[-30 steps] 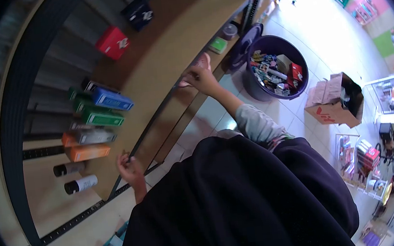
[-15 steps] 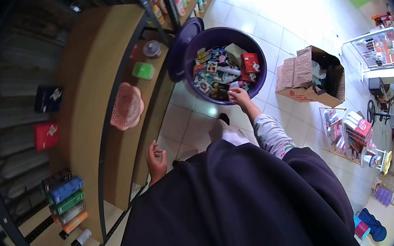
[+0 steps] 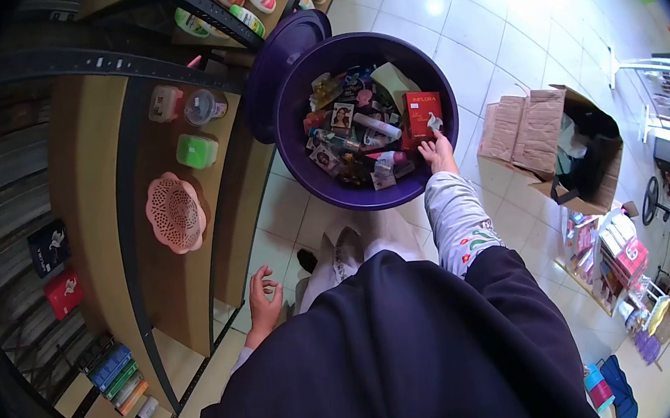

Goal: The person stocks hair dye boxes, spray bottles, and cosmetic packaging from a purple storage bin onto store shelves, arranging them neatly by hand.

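Note:
My right hand [image 3: 440, 154] reaches over the near right rim of a deep purple tub [image 3: 312, 185], its fingers apart and the fingertips at the lower edge of a red box [image 3: 423, 110]. Whether they touch the box firmly is hard to tell. Around that box lie a pale box [image 3: 393, 80], a white tube [image 3: 378, 125], a small packet with a face printed on it [image 3: 342, 116] and several other small packs. My left hand [image 3: 264, 300] hangs beside the shelf, fingers loosely bent and apart, holding nothing.
The tub's purple lid [image 3: 281, 68] leans at its left. Shelves on the left carry a pink basket [image 3: 175, 213], a green-topped container [image 3: 197, 151] and several small boxes [image 3: 113, 371]. At right stands an open cardboard box [image 3: 523, 132] on the tiled floor.
My right hand has moved further into the tub, from its near rim to the red box. The view has shifted closer to the tub. My left hand stays loosely open.

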`<action>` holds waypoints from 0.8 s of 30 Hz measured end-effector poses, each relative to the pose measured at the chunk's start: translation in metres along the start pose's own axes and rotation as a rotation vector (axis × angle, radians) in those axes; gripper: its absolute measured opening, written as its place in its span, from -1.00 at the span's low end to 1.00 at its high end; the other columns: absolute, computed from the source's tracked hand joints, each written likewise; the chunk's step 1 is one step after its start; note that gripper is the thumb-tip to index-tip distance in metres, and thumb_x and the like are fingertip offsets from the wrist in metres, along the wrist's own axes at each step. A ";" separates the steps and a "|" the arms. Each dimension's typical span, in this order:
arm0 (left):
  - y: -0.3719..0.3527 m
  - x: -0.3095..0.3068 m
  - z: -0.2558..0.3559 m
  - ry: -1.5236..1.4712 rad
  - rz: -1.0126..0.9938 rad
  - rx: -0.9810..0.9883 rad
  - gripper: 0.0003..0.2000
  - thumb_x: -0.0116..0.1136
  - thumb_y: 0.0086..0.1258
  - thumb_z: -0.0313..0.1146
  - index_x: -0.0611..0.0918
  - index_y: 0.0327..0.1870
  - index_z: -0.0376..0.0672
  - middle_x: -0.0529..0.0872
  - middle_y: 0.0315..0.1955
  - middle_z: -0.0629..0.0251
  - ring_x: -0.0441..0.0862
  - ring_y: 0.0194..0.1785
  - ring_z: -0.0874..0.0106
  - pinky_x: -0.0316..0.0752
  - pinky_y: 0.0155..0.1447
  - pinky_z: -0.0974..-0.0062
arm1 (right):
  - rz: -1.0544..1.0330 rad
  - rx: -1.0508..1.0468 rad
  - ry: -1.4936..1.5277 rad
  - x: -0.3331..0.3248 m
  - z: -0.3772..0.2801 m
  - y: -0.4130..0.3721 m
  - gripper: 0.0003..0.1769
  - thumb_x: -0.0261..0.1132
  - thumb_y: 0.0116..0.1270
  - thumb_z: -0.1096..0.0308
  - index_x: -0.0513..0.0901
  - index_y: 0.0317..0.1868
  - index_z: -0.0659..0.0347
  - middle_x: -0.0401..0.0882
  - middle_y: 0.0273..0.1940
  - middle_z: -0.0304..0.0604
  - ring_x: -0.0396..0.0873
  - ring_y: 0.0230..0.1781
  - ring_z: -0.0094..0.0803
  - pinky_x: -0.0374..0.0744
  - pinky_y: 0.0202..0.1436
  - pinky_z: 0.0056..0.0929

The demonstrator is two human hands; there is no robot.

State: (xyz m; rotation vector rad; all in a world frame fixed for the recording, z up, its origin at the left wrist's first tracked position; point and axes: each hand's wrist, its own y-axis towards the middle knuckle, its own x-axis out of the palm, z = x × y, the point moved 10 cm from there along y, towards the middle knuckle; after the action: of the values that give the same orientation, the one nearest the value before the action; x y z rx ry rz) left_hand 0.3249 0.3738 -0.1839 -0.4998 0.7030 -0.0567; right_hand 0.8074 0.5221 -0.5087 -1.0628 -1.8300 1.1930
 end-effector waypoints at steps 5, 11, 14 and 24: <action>0.017 0.021 -0.004 0.024 -0.027 -0.036 -0.46 0.12 0.13 -0.59 0.35 0.20 -0.13 0.49 -0.07 0.27 0.53 -0.25 0.51 0.41 -0.17 0.54 | -0.055 -0.069 0.006 0.027 -0.008 0.008 -0.29 0.33 0.16 -0.02 0.27 0.25 -0.02 0.28 0.25 -0.09 0.24 0.27 -0.03 0.16 0.22 0.25; 0.018 0.032 -0.009 0.029 -0.061 -0.061 -0.45 0.13 0.14 -0.57 0.34 0.22 -0.12 0.48 -0.06 0.27 0.53 -0.24 0.51 0.41 -0.16 0.54 | 0.438 -0.186 -0.034 0.001 0.002 0.038 -0.24 0.49 0.00 0.16 0.27 0.16 0.07 0.52 -0.01 -0.14 0.55 -0.09 -0.15 0.44 -0.03 0.12; 0.020 0.035 -0.009 0.005 -0.069 -0.082 -0.45 0.13 0.15 -0.57 0.33 0.22 -0.13 0.49 -0.06 0.26 0.54 -0.24 0.50 0.42 -0.16 0.53 | 0.658 -0.404 -0.250 -0.009 -0.012 0.063 -0.31 0.51 -0.02 0.21 0.34 0.05 0.24 0.54 -0.06 -0.09 0.58 -0.20 -0.21 0.59 -0.27 -0.38; 0.011 0.009 0.029 -0.121 0.016 -0.015 -0.45 0.17 0.18 -0.50 0.32 0.24 -0.12 0.55 -0.13 0.28 0.54 -0.19 0.49 0.45 -0.08 0.53 | -0.375 -0.144 -0.041 0.050 0.005 -0.028 -0.45 0.40 0.10 0.18 0.45 0.09 0.15 0.55 -0.11 -0.21 0.52 -0.20 -0.32 0.50 -0.11 -0.34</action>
State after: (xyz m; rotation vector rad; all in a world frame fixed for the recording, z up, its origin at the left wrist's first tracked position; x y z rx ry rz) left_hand 0.3488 0.3937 -0.1758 -0.5080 0.5893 -0.0055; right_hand 0.7748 0.5584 -0.4779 -0.7280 -2.0603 0.8764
